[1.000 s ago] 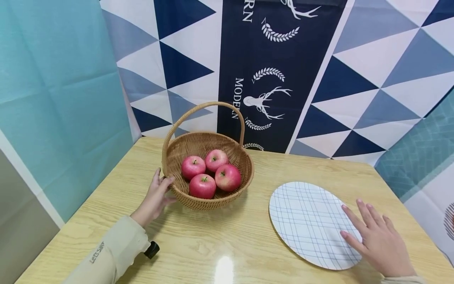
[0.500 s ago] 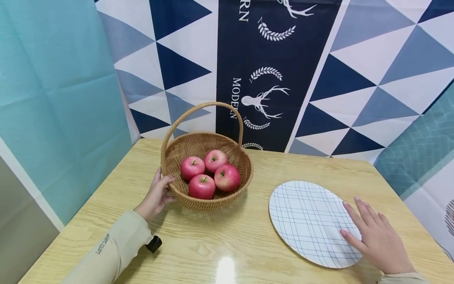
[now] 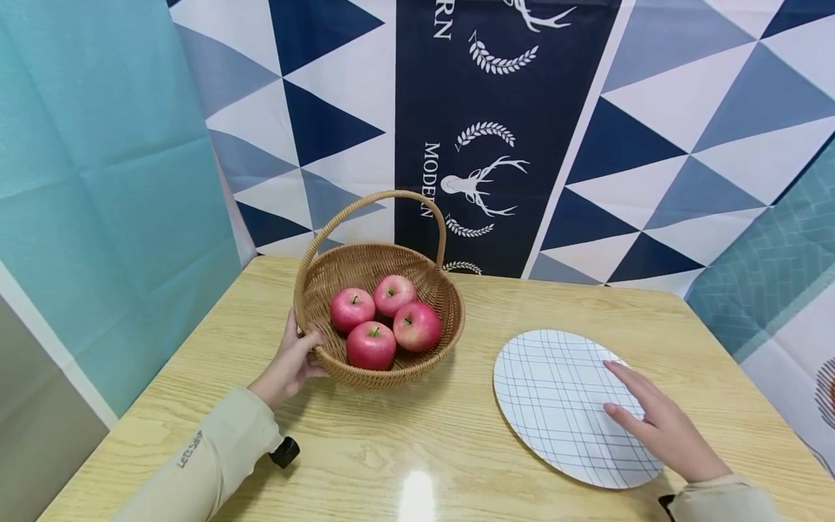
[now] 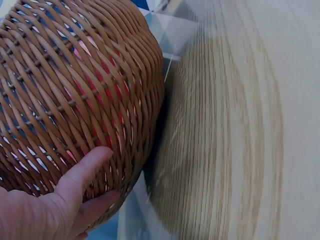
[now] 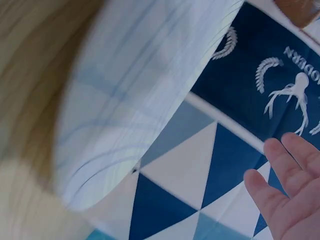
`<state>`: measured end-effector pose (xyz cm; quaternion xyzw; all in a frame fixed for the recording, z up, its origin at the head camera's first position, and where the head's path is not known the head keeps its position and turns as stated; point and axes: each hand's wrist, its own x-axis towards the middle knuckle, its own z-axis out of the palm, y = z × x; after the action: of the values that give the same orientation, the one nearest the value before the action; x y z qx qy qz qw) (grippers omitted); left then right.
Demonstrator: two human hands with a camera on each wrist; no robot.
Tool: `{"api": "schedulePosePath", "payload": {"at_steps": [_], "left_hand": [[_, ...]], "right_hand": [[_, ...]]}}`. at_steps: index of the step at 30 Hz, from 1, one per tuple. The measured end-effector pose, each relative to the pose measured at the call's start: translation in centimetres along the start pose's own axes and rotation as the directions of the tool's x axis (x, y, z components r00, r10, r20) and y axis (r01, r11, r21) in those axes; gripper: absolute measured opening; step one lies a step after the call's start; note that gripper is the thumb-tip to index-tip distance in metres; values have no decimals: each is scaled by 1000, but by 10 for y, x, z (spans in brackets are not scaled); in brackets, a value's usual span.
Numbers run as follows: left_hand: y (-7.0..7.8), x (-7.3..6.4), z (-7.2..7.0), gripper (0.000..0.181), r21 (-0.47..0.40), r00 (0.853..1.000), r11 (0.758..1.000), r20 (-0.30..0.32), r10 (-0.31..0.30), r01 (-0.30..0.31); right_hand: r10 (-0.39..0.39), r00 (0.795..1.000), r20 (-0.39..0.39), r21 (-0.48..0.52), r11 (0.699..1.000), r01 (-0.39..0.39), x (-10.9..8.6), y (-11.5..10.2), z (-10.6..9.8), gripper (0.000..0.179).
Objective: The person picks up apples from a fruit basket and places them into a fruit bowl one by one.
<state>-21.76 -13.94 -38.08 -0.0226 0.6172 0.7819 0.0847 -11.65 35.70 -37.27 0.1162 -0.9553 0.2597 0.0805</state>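
Note:
A wicker basket (image 3: 381, 377) with a tall arched handle stands toward the back left of the table, holding several red apples (image 3: 370, 346). My left hand (image 3: 287, 366) grips its left side, thumb at the rim below the handle's foot and other fingers lower down. In the left wrist view that hand (image 4: 60, 205) lies against the woven wall (image 4: 110, 75), and red apple skin shows through the gaps. A round white plate (image 3: 554, 391) with blue lines lies on the right. Over its right part my right hand (image 3: 665, 428) hovers, fingers straight and holding nothing.
The light wooden table (image 3: 404, 442) ends at a patterned blue and white cloth (image 3: 496, 145) at the back. A teal cloth (image 3: 117, 181) hangs on the left side. Bare tabletop lies between basket and plate.
My right hand has shifted left over the plate and turned onto its side. My left hand has settled more firmly at the basket's side; basket, apples and plate stay in place.

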Motion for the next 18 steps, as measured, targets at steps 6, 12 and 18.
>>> {"api": "schedulePosePath", "payload": {"at_steps": [6, 12, 18], "left_hand": [[0, -10, 4, 101, 17, 1000, 1000, 1, 18, -18], [-5, -26, 15, 103, 12, 1000, 1000, -2, 27, -27], [-8, -38, 26, 103, 8, 1000, 1000, -4, 27, -27]], "right_hand": [[-103, 993, 60, 43, 994, 101, 11, -14, 2, 59], [-188, 980, 68, -33, 981, 190, 15, -17, 1, 59], [-185, 979, 87, -27, 982, 188, 15, -17, -3, 59]]}}
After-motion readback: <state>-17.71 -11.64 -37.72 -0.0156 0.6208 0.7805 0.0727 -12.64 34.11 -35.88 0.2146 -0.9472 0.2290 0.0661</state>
